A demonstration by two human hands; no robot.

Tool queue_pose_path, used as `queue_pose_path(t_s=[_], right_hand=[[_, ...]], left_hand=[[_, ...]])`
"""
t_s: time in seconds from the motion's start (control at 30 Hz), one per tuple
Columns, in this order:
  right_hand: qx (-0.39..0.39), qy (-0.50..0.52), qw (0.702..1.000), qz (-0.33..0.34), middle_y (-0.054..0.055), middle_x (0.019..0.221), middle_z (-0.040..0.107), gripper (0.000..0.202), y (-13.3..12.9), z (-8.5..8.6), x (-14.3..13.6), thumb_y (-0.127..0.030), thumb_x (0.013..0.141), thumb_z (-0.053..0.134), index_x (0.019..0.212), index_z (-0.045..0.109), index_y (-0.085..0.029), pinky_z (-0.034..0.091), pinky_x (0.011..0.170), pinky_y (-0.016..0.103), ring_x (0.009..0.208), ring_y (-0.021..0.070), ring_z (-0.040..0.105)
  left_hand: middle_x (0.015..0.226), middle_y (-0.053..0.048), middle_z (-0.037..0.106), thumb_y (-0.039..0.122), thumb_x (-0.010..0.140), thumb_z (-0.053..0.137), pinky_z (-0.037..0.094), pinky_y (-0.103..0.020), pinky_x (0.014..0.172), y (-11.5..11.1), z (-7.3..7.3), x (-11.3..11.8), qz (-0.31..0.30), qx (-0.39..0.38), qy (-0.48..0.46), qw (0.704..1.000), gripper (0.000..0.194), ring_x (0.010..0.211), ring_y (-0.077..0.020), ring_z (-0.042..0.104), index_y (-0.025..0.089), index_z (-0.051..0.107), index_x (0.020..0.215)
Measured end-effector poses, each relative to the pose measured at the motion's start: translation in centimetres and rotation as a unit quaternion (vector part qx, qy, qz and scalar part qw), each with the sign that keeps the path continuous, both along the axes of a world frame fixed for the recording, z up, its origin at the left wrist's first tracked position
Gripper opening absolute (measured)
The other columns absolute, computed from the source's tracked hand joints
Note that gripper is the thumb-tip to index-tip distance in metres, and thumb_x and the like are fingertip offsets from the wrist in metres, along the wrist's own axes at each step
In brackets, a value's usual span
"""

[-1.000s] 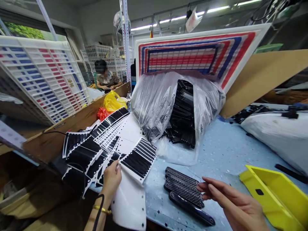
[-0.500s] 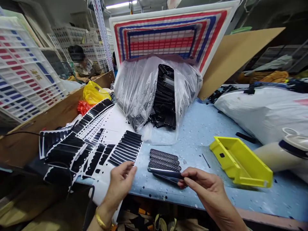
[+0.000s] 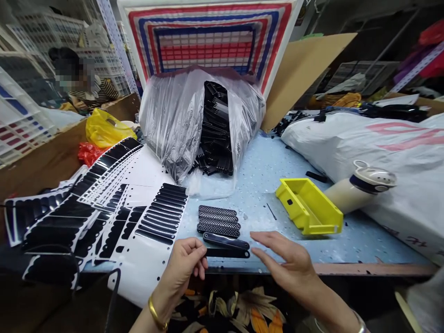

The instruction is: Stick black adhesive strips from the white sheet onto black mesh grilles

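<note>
My left hand, a gold bangle at its wrist, pinches the left end of a flat black strip with a hole at its right end. My right hand is open just beyond that end, thumb and fingers apart with nothing between them. Just behind the strip lies a black bar with rounded ends. Farther back, several black bars with a lattice pattern lie side by side on the blue table. White sheets carrying glossy black strips spread to the left of my left hand.
A plastic bag full of black pieces spills from a tipped, striped-lined crate at the back. To the right are a yellow bin, a cream bottle and a large white sack. Another person sits at far left.
My right hand has let go of the bar, which now lies behind the strip, and has opened. My left hand has moved right and closed on the strip's left end. The view has shifted rightward.
</note>
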State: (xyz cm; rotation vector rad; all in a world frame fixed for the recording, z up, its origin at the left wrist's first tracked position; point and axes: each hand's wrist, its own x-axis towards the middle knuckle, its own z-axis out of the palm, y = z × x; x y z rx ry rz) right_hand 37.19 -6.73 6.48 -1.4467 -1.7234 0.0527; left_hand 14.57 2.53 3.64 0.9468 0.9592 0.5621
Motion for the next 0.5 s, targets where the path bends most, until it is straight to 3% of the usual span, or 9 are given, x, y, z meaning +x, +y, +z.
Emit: queue_pose_path(t_s=[0.1, 0.23, 0.4, 0.5], right_hand=[[-0.031, -0.083, 0.993, 0.078, 0.01, 0.085, 0.07, 0.018, -0.2, -0.4, -1.2, -0.014, 0.088, 0.057, 0.101, 0.069, -0.013, 0.054, 0.066, 0.032, 0.076, 0.0195, 0.064], [-0.074, -0.121, 0.987, 0.081, 0.009, 0.075, 0.063, 0.02, -1.1, -2.4, -2.2, -0.01, 0.089, 0.048, 0.094, 0.067, -0.013, 0.048, 0.06, 0.034, 0.069, 0.0204, 0.058], [-0.077, -0.02, 0.993, 0.092, 0.006, 0.073, 0.064, 0.016, -1.7, -2.6, -0.8, -0.014, 0.089, 0.055, 0.098, 0.069, -0.015, 0.048, 0.06, 0.027, 0.067, 0.0158, 0.06], [-0.099, 0.056, 0.993, 0.035, 0.003, 0.072, 0.067, 0.011, -1.4, -1.9, 0.9, -0.018, 0.086, 0.063, 0.092, 0.073, -0.017, 0.05, 0.058, 0.022, 0.064, 0.0132, 0.063]], left_hand=[[0.049, -0.003, 0.06, 0.056, 0.06, 0.076, 0.025, -0.014, 0.036, -0.5, 0.3, 0.5, -0.025, -0.008, -0.004, 1.0, 0.05, 0.033, -0.0064, 0.05, 0.012, 0.052, 0.061], [0.051, -0.003, 0.06, 0.056, 0.063, 0.075, 0.027, -0.015, 0.037, -1.0, 0.2, 0.4, -0.049, -0.014, -0.01, 0.999, 0.049, 0.035, -0.0068, 0.05, 0.012, 0.053, 0.064], [0.053, -0.002, 0.06, 0.062, 0.063, 0.07, 0.03, -0.017, 0.038, -0.5, -0.9, 0.0, -0.033, 0.064, 0.083, 0.994, 0.053, 0.037, -0.0088, 0.052, 0.01, 0.062, 0.074], [0.053, 0.001, 0.057, 0.061, 0.063, 0.067, 0.037, -0.021, 0.043, 0.4, -1.9, -0.1, 0.019, 0.14, 0.144, 0.979, 0.055, 0.039, -0.0105, 0.052, 0.011, 0.066, 0.085]])
